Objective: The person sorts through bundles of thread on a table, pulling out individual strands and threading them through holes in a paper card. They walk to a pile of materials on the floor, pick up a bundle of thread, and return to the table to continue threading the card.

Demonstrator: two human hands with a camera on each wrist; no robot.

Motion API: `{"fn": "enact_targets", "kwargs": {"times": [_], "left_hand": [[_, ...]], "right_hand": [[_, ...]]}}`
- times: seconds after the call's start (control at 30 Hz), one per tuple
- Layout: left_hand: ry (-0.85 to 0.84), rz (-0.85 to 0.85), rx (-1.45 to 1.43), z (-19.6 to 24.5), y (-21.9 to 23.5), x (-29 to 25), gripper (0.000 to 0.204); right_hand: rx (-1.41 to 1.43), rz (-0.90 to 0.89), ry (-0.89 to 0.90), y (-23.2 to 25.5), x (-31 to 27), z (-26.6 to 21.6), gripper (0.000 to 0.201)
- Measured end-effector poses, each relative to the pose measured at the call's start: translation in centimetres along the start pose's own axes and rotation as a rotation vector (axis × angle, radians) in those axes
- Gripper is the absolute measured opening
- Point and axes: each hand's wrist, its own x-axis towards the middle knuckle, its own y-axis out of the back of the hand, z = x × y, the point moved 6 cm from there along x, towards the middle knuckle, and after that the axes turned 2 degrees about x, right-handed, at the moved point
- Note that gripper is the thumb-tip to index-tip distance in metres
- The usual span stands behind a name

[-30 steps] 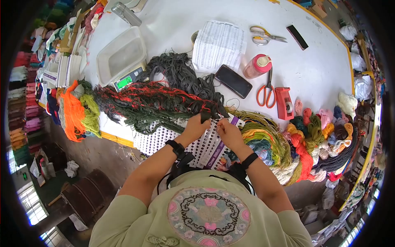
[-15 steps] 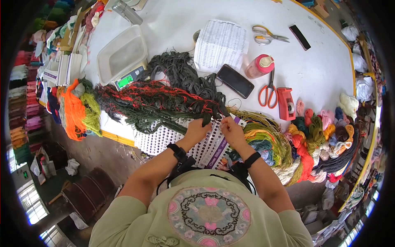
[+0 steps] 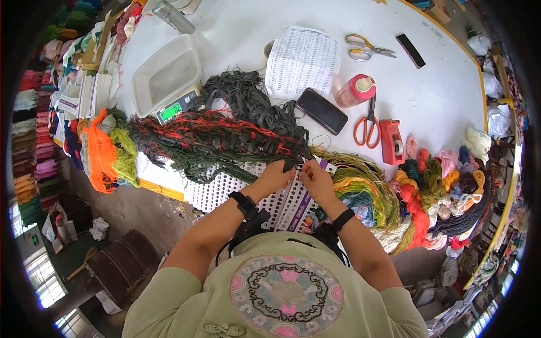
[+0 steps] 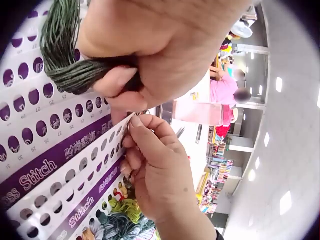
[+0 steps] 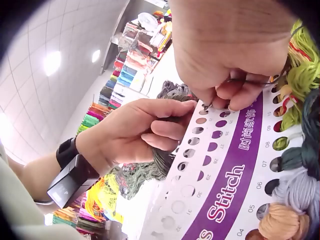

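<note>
The left hand (image 3: 274, 177) grips a dark green thread bundle (image 4: 65, 55) in its curled fingers, which also meet the edge of a white and purple punched card (image 5: 220, 190). Opposite it, the right hand (image 3: 317, 181) pinches at the same card edge, thumb against forefinger, as the left wrist view shows. A thin dark strand (image 5: 250, 81) crosses the right hand's fingers. More punched cards (image 3: 217, 191) lie below the hands. Left of them spreads a long heap of black, green and red thread (image 3: 225, 135). What exactly the right fingertips hold is hidden.
Beyond the hands lie a phone (image 3: 322, 111), a pink-lidded bottle (image 3: 355, 91), red-handled scissors (image 3: 367, 125) and a red tape dispenser (image 3: 391, 141). A clear bin (image 3: 167, 76) rests by a scale (image 3: 171, 112). Coloured skeins (image 3: 417, 208) pile up at the right.
The left hand has shifted slightly right, closer to the right hand, still with the dark green bundle. The right hand has barely moved at the card edge.
</note>
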Motion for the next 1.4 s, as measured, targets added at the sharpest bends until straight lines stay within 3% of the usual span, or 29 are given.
{"fn": "enact_targets", "kwargs": {"times": [0.17, 0.33, 0.43, 0.77, 0.87, 0.93, 1.03, 1.07, 1.1, 1.17, 1.2, 1.27, 1.4], "left_hand": [[0.039, -0.078, -0.05, -0.3, -0.2, 0.6, 0.012], [0.135, -0.215, -0.286, -1.6, -0.4, 0.8, 0.009], [0.154, -0.211, -0.355, -1.2, -0.6, 0.6, 0.009], [0.083, -0.203, -0.189, -0.8, -1.3, 1.1, 0.008], [0.048, -0.148, -0.068, -0.8, -1.1, 1.0, 0.011], [-0.105, 0.104, 0.175, 0.3, 0.2, 0.5, 0.011], [-0.163, 0.206, -0.035, 0.9, 1.7, -0.3, 0.012], [-0.023, 0.151, -0.256, -0.1, 1.8, -0.4, 0.011], [-0.023, 0.152, -0.255, -0.2, 1.9, -0.5, 0.011], [0.135, 0.038, -0.566, -1.3, 1.0, -0.9, 0.01], [0.135, 0.038, -0.565, -1.4, 0.9, -1.2, 0.01], [0.21, -0.127, -0.571, -1.6, -0.6, -1.7, 0.009], [0.195, -0.187, -0.563, -0.7, -1.0, -2.1, 0.012]], "right_hand": [[0.065, -0.044, 0.005, 0.2, 0.1, 0.4, 0.022], [0.193, -0.126, -0.02, 0.1, 0.4, 0.5, 0.022], [0.208, -0.139, -0.024, 0.2, 0.6, 0.6, 0.021], [0.269, -0.156, -0.034, 0.1, 0.5, 0.9, 0.016], [0.237, -0.143, -0.057, 0.0, 0.4, 0.9, 0.019], [0.19, -0.132, -0.04, -0.3, 0.4, 1.2, 0.019], [0.065, -0.12, -0.011, -0.2, 0.3, 0.9, 0.015], [0.067, -0.118, -0.012, -0.3, 0.3, 1.2, 0.015], [0.078, -0.107, -0.001, -0.3, 0.3, 1.4, 0.016], [0.09, -0.096, 0.012, -0.4, 0.5, 1.5, 0.017], [0.087, -0.095, 0.012, -0.3, 0.5, 1.5, 0.017], [0.083, -0.095, 0.011, -0.1, 0.4, 1.2, 0.017], [0.036, -0.11, 0.01, -0.1, 0.4, 0.8, 0.015]]}}
